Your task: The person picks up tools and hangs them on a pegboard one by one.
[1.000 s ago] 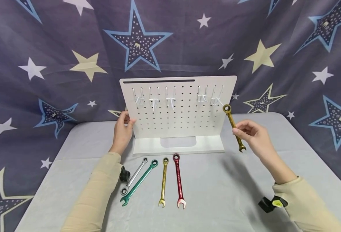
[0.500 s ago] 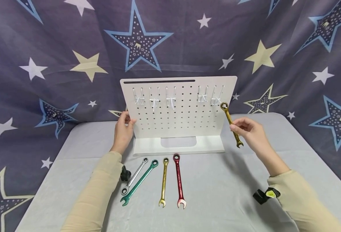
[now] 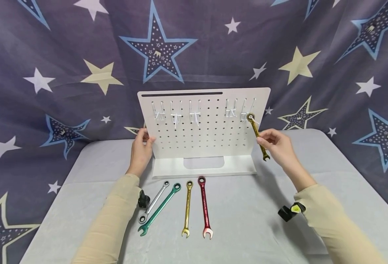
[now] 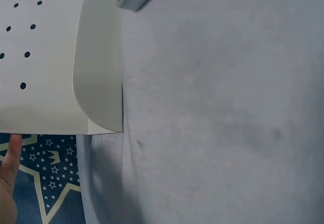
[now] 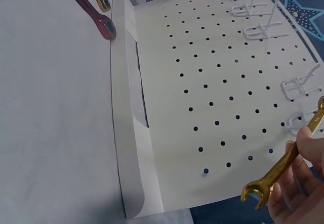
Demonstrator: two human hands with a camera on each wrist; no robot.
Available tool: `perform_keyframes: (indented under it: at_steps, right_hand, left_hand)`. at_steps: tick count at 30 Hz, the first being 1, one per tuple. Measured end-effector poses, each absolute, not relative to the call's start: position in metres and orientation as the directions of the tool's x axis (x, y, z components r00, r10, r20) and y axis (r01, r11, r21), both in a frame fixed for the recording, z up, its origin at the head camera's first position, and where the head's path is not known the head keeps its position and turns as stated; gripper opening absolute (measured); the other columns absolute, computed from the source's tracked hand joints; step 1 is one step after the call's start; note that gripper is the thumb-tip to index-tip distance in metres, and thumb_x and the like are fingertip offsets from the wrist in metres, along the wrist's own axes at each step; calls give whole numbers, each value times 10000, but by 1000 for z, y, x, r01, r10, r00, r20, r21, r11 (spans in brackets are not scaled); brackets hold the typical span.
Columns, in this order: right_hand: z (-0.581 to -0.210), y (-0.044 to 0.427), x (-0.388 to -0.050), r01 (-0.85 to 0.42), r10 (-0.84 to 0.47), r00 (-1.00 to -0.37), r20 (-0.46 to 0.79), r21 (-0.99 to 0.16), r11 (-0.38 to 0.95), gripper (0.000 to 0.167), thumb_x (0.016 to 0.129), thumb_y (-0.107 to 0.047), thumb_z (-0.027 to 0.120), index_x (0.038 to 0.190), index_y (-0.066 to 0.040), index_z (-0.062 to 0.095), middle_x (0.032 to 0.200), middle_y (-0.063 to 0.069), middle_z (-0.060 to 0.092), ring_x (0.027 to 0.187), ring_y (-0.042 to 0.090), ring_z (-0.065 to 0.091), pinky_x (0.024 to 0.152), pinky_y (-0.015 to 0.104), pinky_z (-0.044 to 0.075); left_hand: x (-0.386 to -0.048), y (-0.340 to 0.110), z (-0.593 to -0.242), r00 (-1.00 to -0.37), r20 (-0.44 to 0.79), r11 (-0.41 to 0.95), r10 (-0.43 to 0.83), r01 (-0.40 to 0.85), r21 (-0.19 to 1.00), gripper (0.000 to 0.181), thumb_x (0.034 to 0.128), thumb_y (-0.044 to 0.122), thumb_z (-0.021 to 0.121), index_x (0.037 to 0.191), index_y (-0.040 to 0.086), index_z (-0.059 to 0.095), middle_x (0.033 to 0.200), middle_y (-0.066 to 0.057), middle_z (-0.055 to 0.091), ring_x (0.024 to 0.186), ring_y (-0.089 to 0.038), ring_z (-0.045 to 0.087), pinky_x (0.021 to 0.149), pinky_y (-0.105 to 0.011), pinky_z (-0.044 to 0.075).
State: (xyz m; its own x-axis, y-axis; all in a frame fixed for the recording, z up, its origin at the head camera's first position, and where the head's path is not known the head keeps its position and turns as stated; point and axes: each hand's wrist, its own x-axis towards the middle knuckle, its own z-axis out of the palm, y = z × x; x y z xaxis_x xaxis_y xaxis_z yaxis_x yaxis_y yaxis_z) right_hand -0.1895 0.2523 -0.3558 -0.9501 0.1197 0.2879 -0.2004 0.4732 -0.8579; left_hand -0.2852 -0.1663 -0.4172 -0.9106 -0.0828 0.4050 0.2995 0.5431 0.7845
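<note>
My right hand (image 3: 277, 147) pinches a gold combination wrench (image 3: 259, 138) mid-shank, its ring end up and open end down. The ring is at the rightmost white hook (image 3: 245, 114) of the pegboard (image 3: 203, 126); the prong appears to pass through it. In the right wrist view the wrench (image 5: 279, 172) slants across the fingers, its ring cut off at the frame edge. My left hand (image 3: 141, 152) grips the board's left edge, with the thumb in front. In the left wrist view only part of the left hand (image 4: 9, 176) shows, touching the board's edge.
In front of the board lie a silver wrench (image 3: 155, 201), a green wrench (image 3: 160, 208), a smaller gold wrench (image 3: 187, 209) and a red wrench (image 3: 205, 207) on the grey cloth (image 3: 246, 227). Several more white hooks (image 3: 195, 116) line the board's upper part. A star-patterned curtain (image 3: 207, 55) hangs behind.
My right hand has moved left and slightly up with the gold wrench, bringing its ring from beside the rightmost hook's tip onto that hook. The left hand stays on the board's edge.
</note>
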Motion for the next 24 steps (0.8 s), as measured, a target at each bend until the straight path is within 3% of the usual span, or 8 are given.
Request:
perform_keyframes:
  at_steps: [16, 24]
  right_hand:
    - [-372, 243, -215, -193, 189, -938, 292, -889, 416, 216, 922, -67, 706, 1027, 105, 628, 730, -165, 591, 659, -4, 523, 597, 140, 431]
    - [-377, 243, -221, -164, 203, -947, 249, -918, 361, 272, 931, -106, 705, 1061, 115, 615, 747, -181, 604, 703, -19, 556, 644, 152, 490]
  left_hand:
    - [-284, -167, -415, -916, 396, 535, -60, 305, 788, 217, 954, 149, 639, 1109, 38, 536, 1030, -158, 571, 1024, -327, 560, 852, -446, 457]
    - [-285, -168, -416, -913, 402, 538, -66, 307, 785, 208, 953, 138, 641, 1104, 33, 543, 1025, -160, 576, 1015, -327, 565, 852, -439, 462]
